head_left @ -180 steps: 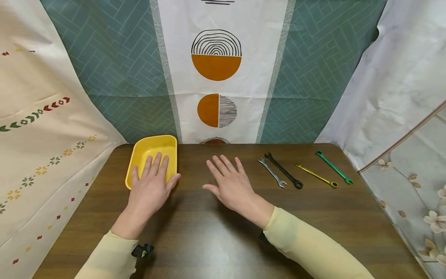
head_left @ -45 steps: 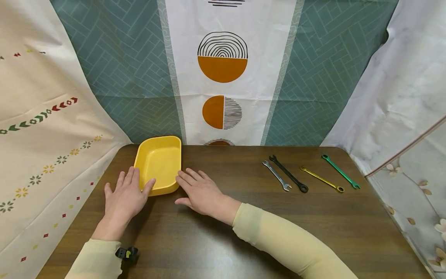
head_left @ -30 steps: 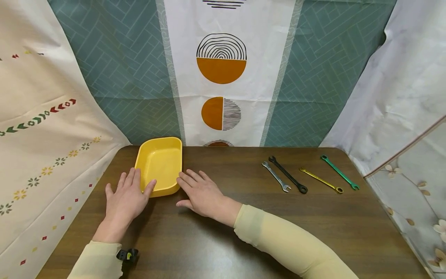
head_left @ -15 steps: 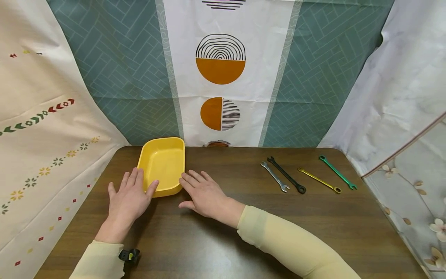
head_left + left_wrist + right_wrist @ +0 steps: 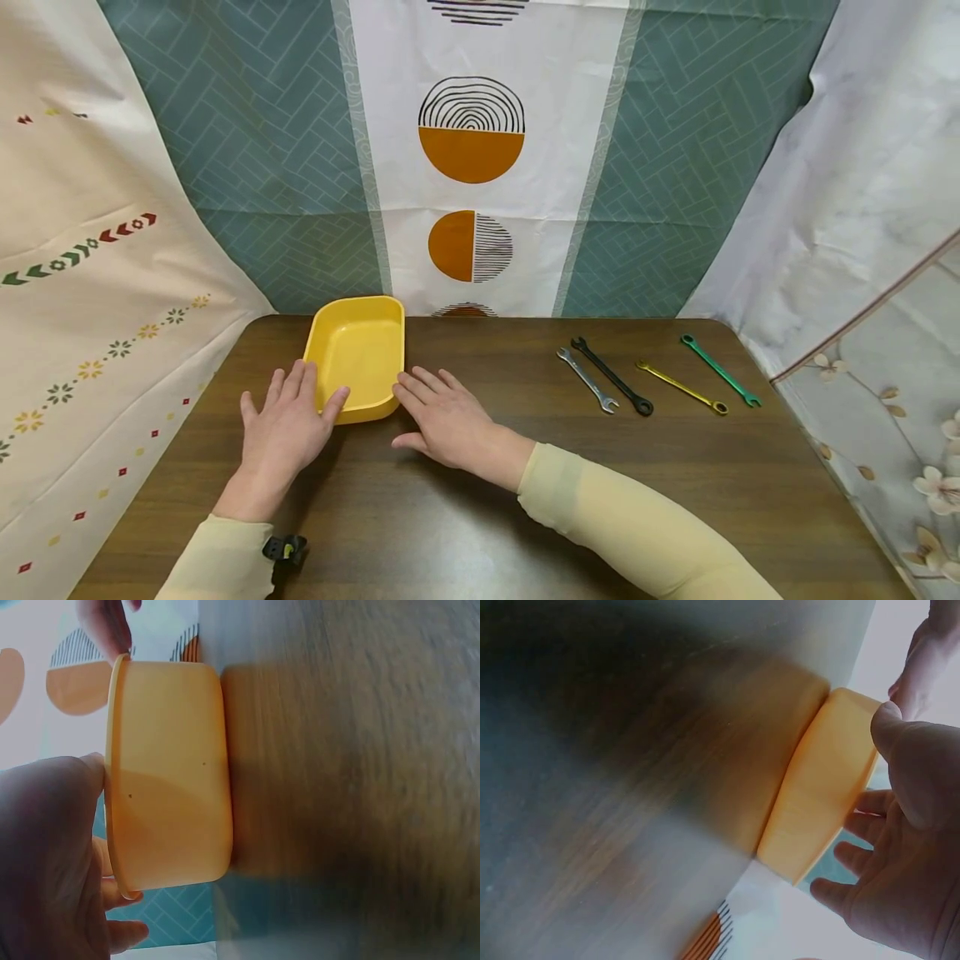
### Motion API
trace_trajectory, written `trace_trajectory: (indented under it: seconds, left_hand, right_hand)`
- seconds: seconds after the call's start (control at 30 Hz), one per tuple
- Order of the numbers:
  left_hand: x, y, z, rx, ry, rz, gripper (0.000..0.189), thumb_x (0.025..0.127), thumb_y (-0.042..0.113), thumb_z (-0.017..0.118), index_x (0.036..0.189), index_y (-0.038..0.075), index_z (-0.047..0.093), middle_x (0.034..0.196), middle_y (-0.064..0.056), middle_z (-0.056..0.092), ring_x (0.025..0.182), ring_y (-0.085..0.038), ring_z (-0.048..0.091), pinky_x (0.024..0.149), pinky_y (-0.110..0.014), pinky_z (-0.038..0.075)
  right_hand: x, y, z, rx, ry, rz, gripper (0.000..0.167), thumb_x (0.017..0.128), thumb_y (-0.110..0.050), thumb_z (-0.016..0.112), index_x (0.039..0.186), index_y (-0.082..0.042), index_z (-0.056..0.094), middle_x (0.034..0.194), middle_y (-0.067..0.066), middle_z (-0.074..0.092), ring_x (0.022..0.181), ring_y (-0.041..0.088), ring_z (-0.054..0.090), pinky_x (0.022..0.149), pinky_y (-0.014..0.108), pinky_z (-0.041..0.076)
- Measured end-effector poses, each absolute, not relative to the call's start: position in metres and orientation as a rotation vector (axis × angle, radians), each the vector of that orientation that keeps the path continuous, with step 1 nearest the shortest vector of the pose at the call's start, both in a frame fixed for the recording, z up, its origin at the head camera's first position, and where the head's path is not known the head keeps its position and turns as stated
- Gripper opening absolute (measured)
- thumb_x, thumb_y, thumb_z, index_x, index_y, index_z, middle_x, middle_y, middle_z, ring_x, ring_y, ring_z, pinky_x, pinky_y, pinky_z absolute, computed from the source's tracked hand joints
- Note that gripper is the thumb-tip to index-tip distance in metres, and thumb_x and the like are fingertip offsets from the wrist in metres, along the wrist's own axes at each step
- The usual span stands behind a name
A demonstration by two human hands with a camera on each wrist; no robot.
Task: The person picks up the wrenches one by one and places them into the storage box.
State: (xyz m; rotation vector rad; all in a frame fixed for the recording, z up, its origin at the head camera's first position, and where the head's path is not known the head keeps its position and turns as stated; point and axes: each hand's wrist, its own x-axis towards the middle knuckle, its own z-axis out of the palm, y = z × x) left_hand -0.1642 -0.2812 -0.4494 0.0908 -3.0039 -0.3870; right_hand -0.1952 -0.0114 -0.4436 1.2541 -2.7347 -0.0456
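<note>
A yellow plastic tray [image 5: 363,354], with nothing in it, sits at the back left of the table. My left hand [image 5: 285,425] lies along its left side, fingers extended and spread, thumb at the near rim. On the tray's right near corner, the straight fingertips of my right hand [image 5: 450,421] touch the wall. From the left wrist, the near wall of the tray [image 5: 169,772] shows upright on the tabletop. In the right wrist view, that wall [image 5: 817,787] stands beside the right hand [image 5: 907,832]. Neither hand curls round the tray.
On the right of the brown wooden table [image 5: 480,533] lie a silver wrench [image 5: 587,381], a black wrench [image 5: 611,375], a yellow wrench [image 5: 681,387] and a green wrench [image 5: 720,371]. Patterned cloths [image 5: 262,167] hang behind and at both sides.
Both hands came to the tray's sides from over it and beside it. Since then the tray has slid a little right along the table, the hands moving with it. The wrenches stay put.
</note>
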Motion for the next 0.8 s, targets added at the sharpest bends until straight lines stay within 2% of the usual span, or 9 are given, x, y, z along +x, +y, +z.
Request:
trace_trajectory:
  seconds: [0.33,0.8]
  left_hand:
    - [-0.166,-0.272,-0.451,0.07,-3.002,-0.379,0.104,0.11,0.078,0.026,0.169,-0.008,0.031,0.173,-0.034,0.03,0.159,-0.059,0.022,0.117,-0.088,0.003]
    - [-0.169,-0.262,-0.453,0.049,-2.972,-0.369,0.101,0.111,0.076,0.029,0.169,-0.006,0.034,0.173,-0.033,0.032,0.159,-0.056,0.025,0.118,-0.087,0.004]
  right_hand:
    - [-0.193,-0.001,-0.443,1.242,-2.752,-0.048,0.081,0.11,-0.067,0.054,0.172,-0.015,0.042,0.178,0.003,0.037,0.165,0.025,0.031,0.132,0.048,0.026]
    - [-0.191,0.009,-0.443,1.231,-2.719,-0.05,0.081,0.11,-0.067,0.054,0.17,-0.014,0.044,0.177,0.005,0.039,0.164,0.026,0.033,0.131,0.05,0.03]
